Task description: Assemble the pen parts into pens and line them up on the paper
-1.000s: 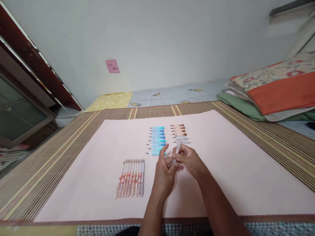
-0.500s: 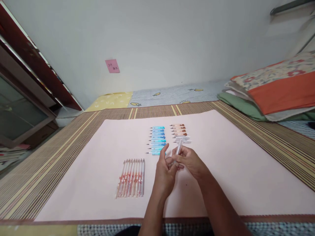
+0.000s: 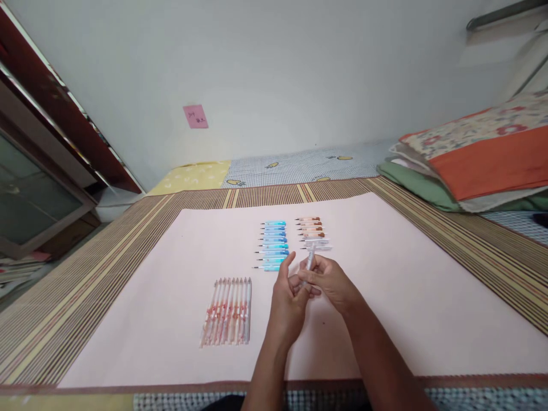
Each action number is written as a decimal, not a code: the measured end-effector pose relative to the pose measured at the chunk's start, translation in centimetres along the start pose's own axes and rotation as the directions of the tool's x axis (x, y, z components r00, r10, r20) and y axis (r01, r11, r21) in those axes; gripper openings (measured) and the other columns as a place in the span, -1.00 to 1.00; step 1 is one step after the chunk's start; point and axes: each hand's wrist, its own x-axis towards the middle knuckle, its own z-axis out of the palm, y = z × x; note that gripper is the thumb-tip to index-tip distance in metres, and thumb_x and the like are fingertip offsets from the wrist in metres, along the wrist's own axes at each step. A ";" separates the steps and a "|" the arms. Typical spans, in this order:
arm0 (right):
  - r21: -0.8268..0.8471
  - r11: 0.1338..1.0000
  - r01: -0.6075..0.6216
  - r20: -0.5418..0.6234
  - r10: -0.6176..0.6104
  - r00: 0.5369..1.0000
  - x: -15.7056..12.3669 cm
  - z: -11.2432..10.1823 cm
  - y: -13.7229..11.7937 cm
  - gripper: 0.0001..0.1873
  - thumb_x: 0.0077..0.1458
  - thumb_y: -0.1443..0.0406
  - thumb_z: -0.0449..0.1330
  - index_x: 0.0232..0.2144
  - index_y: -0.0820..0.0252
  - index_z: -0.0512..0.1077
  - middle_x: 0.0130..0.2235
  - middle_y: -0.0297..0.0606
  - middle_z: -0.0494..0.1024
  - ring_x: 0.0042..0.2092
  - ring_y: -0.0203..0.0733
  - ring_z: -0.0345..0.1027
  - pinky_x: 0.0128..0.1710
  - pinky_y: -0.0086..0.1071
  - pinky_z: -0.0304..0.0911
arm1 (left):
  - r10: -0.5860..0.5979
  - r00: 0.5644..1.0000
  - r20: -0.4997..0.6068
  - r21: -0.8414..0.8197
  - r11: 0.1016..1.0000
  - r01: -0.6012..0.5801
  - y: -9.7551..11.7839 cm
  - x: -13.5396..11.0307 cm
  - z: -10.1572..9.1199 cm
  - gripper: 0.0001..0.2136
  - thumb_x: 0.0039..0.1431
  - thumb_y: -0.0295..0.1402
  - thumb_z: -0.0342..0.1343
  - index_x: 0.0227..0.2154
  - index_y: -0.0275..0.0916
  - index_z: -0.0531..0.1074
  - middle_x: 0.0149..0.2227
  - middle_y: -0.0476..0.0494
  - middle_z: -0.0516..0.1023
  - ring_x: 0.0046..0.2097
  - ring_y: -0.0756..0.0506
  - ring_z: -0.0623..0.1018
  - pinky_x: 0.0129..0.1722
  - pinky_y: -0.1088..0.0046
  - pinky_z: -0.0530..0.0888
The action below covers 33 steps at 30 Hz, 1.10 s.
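Note:
Between my two hands is a translucent whitish pen, tilted with its upper end pointing away from me. The thumb and fingers of my right hand pinch it along the barrel. My left hand closes on its lower end, which the fingers partly hide; the left index finger sticks up. Just beyond my hands lie a column of blue pens and a shorter column of brown pens with clear-white pens below it. To the left, several white-and-pink patterned pens lie side by side.
A pale pink sheet covers much of the striped mat. Folded bedding and an orange floral pillow are at the right. Behind stands a white wall with a pink note. A cabinet is at the left.
The pen has turned slightly in my fingers, and faint markings now show on its barrel. Both hands stay in nearly the same place, and the laid-out pens have not moved.

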 end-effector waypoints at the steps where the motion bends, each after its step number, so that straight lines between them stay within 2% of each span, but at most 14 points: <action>1: -0.010 1.000 -0.008 -0.007 0.008 1.000 0.0 0.0 0.0 -0.62 -0.12 0.15 0.47 -0.39 0.19 0.38 -0.56 -0.44 0.40 -0.60 -0.41 0.11 -0.59 -0.45 0.02 | 0.000 1.000 0.001 -0.006 1.000 0.000 0.0 0.0 0.0 -0.21 0.11 -0.23 0.32 0.32 -0.21 0.05 -0.13 -0.29 0.64 -0.28 -0.13 0.63 -0.18 0.31 0.50; 6: 0.027 1.000 0.010 0.083 -0.012 0.996 -0.4 -0.3 -0.4 -0.63 0.02 0.09 0.37 -0.23 0.21 0.46 -0.45 -0.35 0.45 -0.52 -0.36 0.20 -0.50 -0.40 0.14 | -0.012 1.000 -0.003 -0.031 0.999 0.012 0.2 0.3 -0.3 -0.17 0.04 -0.23 0.36 0.31 -0.24 0.06 -0.11 -0.32 0.62 -0.32 -0.12 0.63 -0.20 0.29 0.51; 9: 0.060 0.998 0.021 0.100 -0.027 0.995 -0.3 -0.5 -0.3 -0.66 0.02 0.09 0.38 -0.30 0.23 0.47 -0.50 -0.37 0.42 -0.54 -0.37 0.18 -0.51 -0.40 0.14 | -0.010 1.000 -0.003 -0.016 1.000 0.010 0.2 0.3 -0.3 -0.19 0.06 -0.26 0.34 0.30 -0.27 0.06 -0.16 -0.29 0.63 -0.33 -0.11 0.63 -0.20 0.30 0.51; 12: 0.089 0.996 0.026 0.046 -0.030 0.998 -0.1 -0.3 0.1 -0.65 -0.06 0.14 0.44 -0.45 0.20 0.37 -0.54 -0.44 0.37 -0.59 -0.42 0.12 -0.57 -0.43 0.06 | -0.001 1.000 -0.004 0.018 1.000 0.001 0.0 0.3 -0.1 -0.23 0.11 -0.30 0.30 0.31 -0.26 0.05 -0.25 -0.22 0.65 -0.32 -0.11 0.63 -0.19 0.32 0.49; 14: 0.082 0.997 0.016 0.002 -0.016 1.000 0.0 -0.1 0.2 -0.62 -0.10 0.16 0.46 -0.48 0.18 0.32 -0.57 -0.47 0.35 -0.61 -0.44 0.08 -0.60 -0.46 0.00 | -0.003 1.000 -0.004 0.023 1.000 0.003 -0.1 0.2 0.0 -0.25 0.13 -0.32 0.28 0.31 -0.24 0.04 -0.25 -0.21 0.65 -0.31 -0.10 0.63 -0.18 0.34 0.49; 17: 0.046 0.999 -0.010 -0.008 0.010 1.000 -0.1 0.0 0.0 -0.62 -0.10 0.15 0.46 -0.34 0.18 0.40 -0.52 -0.45 0.39 -0.60 -0.43 0.09 -0.59 -0.46 0.00 | -0.010 1.000 0.002 0.002 1.000 0.010 0.0 0.1 0.0 -0.25 0.13 -0.34 0.28 0.31 -0.24 0.03 -0.22 -0.23 0.65 -0.31 -0.10 0.63 -0.18 0.33 0.50; 20: 0.032 0.999 -0.009 0.049 0.007 0.999 -0.3 -0.2 -0.4 -0.60 -0.04 0.09 0.41 -0.24 0.20 0.47 -0.47 -0.39 0.43 -0.55 -0.39 0.15 -0.53 -0.42 0.09 | -0.008 1.000 0.002 -0.001 1.000 0.008 0.2 0.1 -0.1 -0.25 0.11 -0.34 0.29 0.31 -0.25 0.05 -0.24 -0.22 0.64 -0.31 -0.11 0.63 -0.19 0.32 0.50; 23: 0.024 1.000 -0.008 0.077 0.006 0.997 -0.4 -0.3 -0.6 -0.62 -0.03 0.06 0.40 -0.33 0.24 0.49 -0.54 -0.39 0.40 -0.56 -0.39 0.14 -0.52 -0.41 0.10 | -0.012 1.000 -0.012 0.011 1.000 0.012 0.2 0.2 -0.2 -0.24 0.09 -0.31 0.31 0.30 -0.26 0.08 -0.26 -0.21 0.64 -0.33 -0.12 0.63 -0.20 0.32 0.50; 26: 0.021 1.000 0.002 0.027 -0.002 1.000 -0.3 -0.2 -0.4 -0.65 -0.07 0.09 0.43 -0.44 0.23 0.46 -0.56 -0.41 0.39 -0.57 -0.39 0.14 -0.52 -0.41 0.10 | -0.002 0.999 -0.036 0.035 0.999 0.003 0.0 0.3 -0.2 -0.25 0.10 -0.31 0.30 0.31 -0.24 0.09 -0.29 -0.18 0.63 -0.32 -0.11 0.62 -0.18 0.31 0.50; 29: 0.025 0.999 0.030 -0.021 -0.029 0.999 0.0 0.2 0.0 -0.64 -0.12 0.11 0.46 -0.50 0.22 0.44 -0.49 -0.36 0.47 -0.51 -0.33 0.26 -0.49 -0.40 0.16 | 0.042 0.995 -0.089 0.117 0.993 -0.032 -0.4 0.3 -0.1 -0.30 0.13 -0.36 0.25 0.31 -0.21 0.13 -0.38 -0.06 0.60 -0.36 -0.06 0.58 -0.20 0.37 0.48; 33: -0.001 0.999 0.046 -0.058 -0.046 0.997 0.3 0.4 0.4 -0.61 -0.14 0.10 0.47 -0.55 0.21 0.40 -0.48 -0.30 0.54 -0.44 -0.23 0.39 -0.41 -0.36 0.26 | 0.134 0.973 -0.187 0.329 0.942 -0.066 -0.8 0.3 0.0 -0.38 0.11 -0.40 0.23 0.25 -0.16 0.24 -0.53 0.10 0.46 -0.44 -0.01 0.49 -0.36 0.50 0.40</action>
